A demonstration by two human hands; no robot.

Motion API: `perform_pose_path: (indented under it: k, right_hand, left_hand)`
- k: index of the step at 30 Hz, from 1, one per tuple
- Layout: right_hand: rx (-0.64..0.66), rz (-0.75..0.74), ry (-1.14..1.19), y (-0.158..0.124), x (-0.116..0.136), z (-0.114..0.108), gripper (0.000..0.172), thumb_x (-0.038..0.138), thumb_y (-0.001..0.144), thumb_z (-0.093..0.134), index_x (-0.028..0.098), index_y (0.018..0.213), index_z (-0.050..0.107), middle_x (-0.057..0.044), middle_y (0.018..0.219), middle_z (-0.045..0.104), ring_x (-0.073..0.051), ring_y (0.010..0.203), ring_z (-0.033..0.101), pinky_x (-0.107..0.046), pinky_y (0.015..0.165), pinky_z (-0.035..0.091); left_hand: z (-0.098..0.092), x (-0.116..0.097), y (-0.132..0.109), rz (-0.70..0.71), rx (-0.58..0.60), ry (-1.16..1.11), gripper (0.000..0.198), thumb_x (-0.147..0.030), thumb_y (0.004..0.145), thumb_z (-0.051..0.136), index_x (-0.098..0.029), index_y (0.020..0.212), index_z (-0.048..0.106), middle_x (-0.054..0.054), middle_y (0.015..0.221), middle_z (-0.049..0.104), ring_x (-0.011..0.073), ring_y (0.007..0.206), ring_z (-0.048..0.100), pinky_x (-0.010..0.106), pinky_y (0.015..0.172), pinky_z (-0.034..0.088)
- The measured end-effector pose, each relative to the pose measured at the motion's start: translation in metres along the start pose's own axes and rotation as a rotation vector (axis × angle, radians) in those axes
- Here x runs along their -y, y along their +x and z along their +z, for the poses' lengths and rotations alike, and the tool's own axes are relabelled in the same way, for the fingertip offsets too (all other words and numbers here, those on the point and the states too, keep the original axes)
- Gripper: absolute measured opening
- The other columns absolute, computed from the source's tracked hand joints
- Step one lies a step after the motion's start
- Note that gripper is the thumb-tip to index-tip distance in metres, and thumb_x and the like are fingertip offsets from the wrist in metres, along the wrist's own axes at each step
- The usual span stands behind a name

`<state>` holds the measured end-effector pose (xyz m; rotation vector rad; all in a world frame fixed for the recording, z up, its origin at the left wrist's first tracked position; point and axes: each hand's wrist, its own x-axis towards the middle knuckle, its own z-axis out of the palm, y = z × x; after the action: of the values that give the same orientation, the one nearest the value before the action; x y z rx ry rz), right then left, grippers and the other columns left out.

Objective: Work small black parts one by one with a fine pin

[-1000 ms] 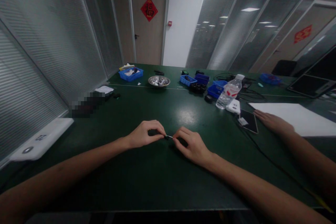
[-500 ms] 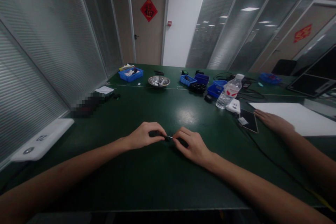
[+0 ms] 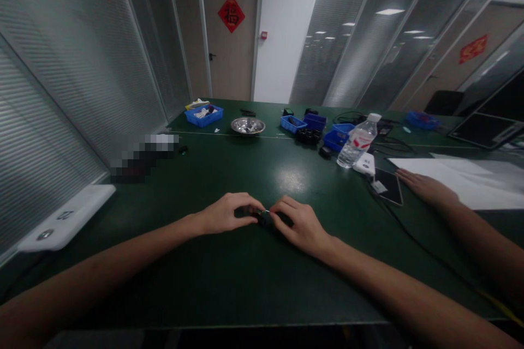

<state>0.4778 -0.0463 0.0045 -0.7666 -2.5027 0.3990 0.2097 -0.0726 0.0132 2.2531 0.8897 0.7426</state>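
Observation:
Over the near middle of the dark green table, my left hand [image 3: 229, 214] is closed in a pinch on a small dark piece [image 3: 262, 219], whose kind is too small to tell. Facing it, my right hand [image 3: 301, 224] pinches a thin light-coloured piece [image 3: 267, 211] that reaches toward the dark one. Whether the two pieces touch I cannot make out. Fingertips hide most of both.
Another person's hand [image 3: 429, 186] lies at the right by a white sheet [image 3: 483, 180] and a dark flat panel [image 3: 388, 188]. A water bottle [image 3: 358, 142], a metal bowl [image 3: 248, 126], blue bins [image 3: 204, 115] and a white device [image 3: 67, 218] stand around.
The dark piece has tilted slightly between my fingers, and my left fingertips have shifted a little to the right. The white sheet beside the other person's hand has shifted.

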Motion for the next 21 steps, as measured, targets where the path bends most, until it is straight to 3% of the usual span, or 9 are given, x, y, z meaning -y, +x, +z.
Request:
perform_pose_path:
  k: [11,21]
  right_hand:
    - [0.026,0.093,-0.107,0.0026,-0.0015,0.002,0.02,0.03,0.102,0.053,0.022,0.105,0.071,-0.004,0.102,0.066,-0.014,0.08,0.064,-0.026,0.07,0.048]
    - [0.087,0.043,-0.37,-0.0013,-0.0001,-0.0017,0.027,0.03,0.103,0.051,0.023,0.111,0.076,-0.009,0.113,0.065,-0.018,0.086,0.066,-0.026,0.068,0.051]
  left_hand:
    - [0.0008,-0.0015,0.003,-0.002,0.043,0.164,0.036,-0.024,0.098,0.06,-0.027,0.133,0.065,0.008,0.121,0.064,0.0245,0.115,0.056,0.04,0.099,0.047]
    - [0.0043,-0.0004,0.0022,-0.015,0.016,0.323,0.033,-0.032,0.099,0.058,-0.028,0.13,0.069,0.009,0.134,0.06,0.0287,0.129,0.05,0.049,0.107,0.042]
